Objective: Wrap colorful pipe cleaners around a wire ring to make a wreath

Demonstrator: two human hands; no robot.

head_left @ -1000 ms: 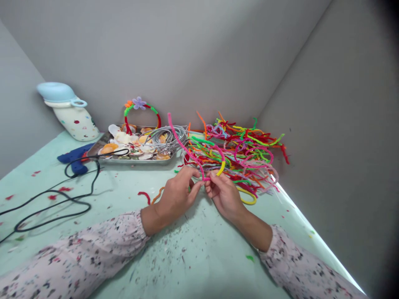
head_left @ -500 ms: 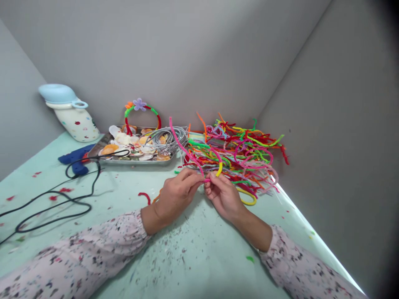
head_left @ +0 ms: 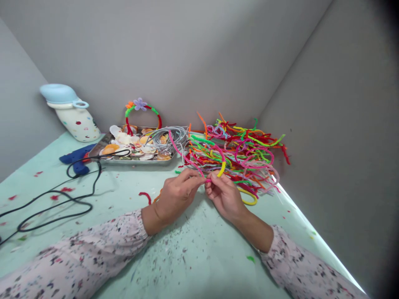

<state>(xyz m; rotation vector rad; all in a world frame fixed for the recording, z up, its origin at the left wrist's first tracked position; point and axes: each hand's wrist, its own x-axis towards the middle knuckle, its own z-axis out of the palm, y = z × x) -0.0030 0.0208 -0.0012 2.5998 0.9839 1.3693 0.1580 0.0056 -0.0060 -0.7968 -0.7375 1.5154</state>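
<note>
Between my two hands is a pink pipe cleaner [head_left: 184,157], its long free end leaning up and to the left. My left hand [head_left: 180,189] is closed in a pinch on it, fingertips close to those of the other hand. My right hand [head_left: 225,194] is closed too, thumb and finger pressed on the pink piece. A yellow wrapped stretch [head_left: 222,169] with pink and green beyond it curves up from my right fingertips; it seems part of the held piece. Yellow loops [head_left: 249,202] show behind the right hand, and whether they join it I cannot tell.
A heap of coloured pipe cleaners [head_left: 249,155] lies behind my hands. Left of it are a metal tray [head_left: 134,162] of shells, a coil of grey wire [head_left: 171,135], a flowered ring [head_left: 160,118], a blue glue gun [head_left: 77,158] with black cord [head_left: 56,201], and a bottle [head_left: 77,120].
The free end of the pink pipe cleaner has dipped lower. The yellow and pink curve above my right hand has shifted slightly right. Both hands keep nearly the same place and grip.
</note>
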